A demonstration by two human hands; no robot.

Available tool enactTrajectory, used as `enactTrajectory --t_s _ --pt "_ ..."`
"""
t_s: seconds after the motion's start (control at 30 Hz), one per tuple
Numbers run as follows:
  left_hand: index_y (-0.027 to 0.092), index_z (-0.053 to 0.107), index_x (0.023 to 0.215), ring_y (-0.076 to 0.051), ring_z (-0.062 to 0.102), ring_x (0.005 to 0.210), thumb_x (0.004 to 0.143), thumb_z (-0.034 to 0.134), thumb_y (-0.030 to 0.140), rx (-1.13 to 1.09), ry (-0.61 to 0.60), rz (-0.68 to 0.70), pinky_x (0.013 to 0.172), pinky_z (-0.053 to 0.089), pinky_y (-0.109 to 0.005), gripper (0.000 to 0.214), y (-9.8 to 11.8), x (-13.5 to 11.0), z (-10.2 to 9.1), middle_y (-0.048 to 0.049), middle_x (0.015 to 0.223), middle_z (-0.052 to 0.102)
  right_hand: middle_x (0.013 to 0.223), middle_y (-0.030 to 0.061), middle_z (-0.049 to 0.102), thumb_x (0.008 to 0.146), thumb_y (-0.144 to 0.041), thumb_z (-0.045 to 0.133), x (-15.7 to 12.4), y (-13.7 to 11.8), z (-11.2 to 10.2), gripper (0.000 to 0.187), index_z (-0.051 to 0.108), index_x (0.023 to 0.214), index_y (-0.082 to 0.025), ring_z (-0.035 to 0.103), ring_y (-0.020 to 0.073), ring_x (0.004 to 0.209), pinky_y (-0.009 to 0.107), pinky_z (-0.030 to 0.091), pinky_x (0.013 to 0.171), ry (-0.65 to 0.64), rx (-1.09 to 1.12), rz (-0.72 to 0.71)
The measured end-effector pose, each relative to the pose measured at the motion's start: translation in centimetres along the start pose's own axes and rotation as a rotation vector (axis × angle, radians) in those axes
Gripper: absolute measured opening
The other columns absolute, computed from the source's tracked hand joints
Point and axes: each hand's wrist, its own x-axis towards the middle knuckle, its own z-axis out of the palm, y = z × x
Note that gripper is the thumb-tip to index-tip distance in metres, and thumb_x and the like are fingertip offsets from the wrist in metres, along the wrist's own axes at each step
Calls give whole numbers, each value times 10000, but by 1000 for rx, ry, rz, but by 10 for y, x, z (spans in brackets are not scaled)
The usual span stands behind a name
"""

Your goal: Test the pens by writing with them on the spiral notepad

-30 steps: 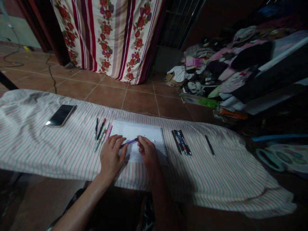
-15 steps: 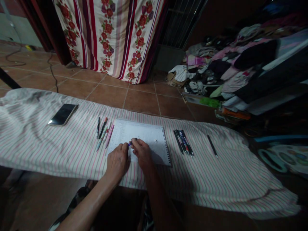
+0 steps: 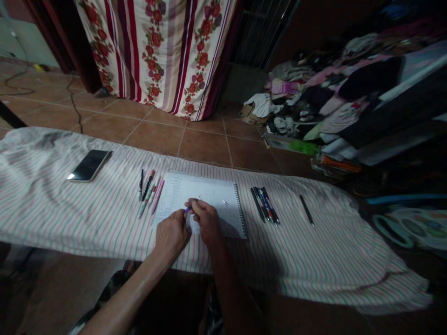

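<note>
Both hands meet over a spiral notebook (image 3: 213,186) with writing on its page. My left hand (image 3: 172,235) is closed on the lower end of a purple pen (image 3: 189,208), and my right hand (image 3: 205,217) pinches its upper part. Much of the pen is hidden by fingers. On the page, right of my hands, lies a small shiny piece (image 3: 224,202), too small to name. Left of the notebook are several pens, among them a pink pen (image 3: 158,197). To the right lies a group of dark pens (image 3: 264,204), and farther right a single black pen (image 3: 307,211).
A striped cloth (image 3: 115,218) covers the table. A phone (image 3: 90,166) lies at its left. Beyond are a tiled floor (image 3: 202,142), a flowered curtain (image 3: 167,56) and a heap of clothes (image 3: 324,88). A pale blue-rimmed object (image 3: 394,230) stands beside the right end.
The view has shifted slightly. My right hand has tilted a little around the upper part of the purple pen; both hands keep hold of it.
</note>
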Motion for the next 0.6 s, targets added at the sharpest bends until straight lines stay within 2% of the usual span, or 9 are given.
enactTrajectory --t_s 0.17,0.3,0.4,0.5,0.6 --pt "169 562 957 -205 641 769 899 273 266 -48 37 -16 627 390 -272 310 -2 1 3 -79 831 681 887 53 660 641 -437 635 -1 0 2 331 633 834 -169 486 74 575 176 236 418 -35 76 49" --pt "169 570 958 -200 640 771 896 286 272 -68 55 -17 636 394 -268 308 -1 0 2 -78 834 682 613 -15 561 590 -413 685 0 0 2 301 590 716 -157 469 79 534 183 258 424 41 4 38" --pt "167 574 960 -201 640 776 895 287 265 -79 44 -10 639 394 -268 310 0 0 1 -79 832 684 528 -42 502 577 -376 689 0 0 1 259 585 652 -151 428 72 497 195 283 443 86 -49 5" --pt "163 576 965 -203 640 779 893 291 257 -92 33 -20 642 394 -269 309 -1 1 1 -84 833 685 618 -3 592 611 -356 649 -1 -3 0 236 632 703 -140 455 79 542 198 309 474 56 -53 -21" --pt "158 577 967 -206 641 767 892 292 254 -106 35 -27 635 393 -272 310 -2 2 2 -89 822 685 783 47 665 633 -343 619 -4 -7 0 338 628 908 -146 500 99 610 190 294 460 -31 8 0"
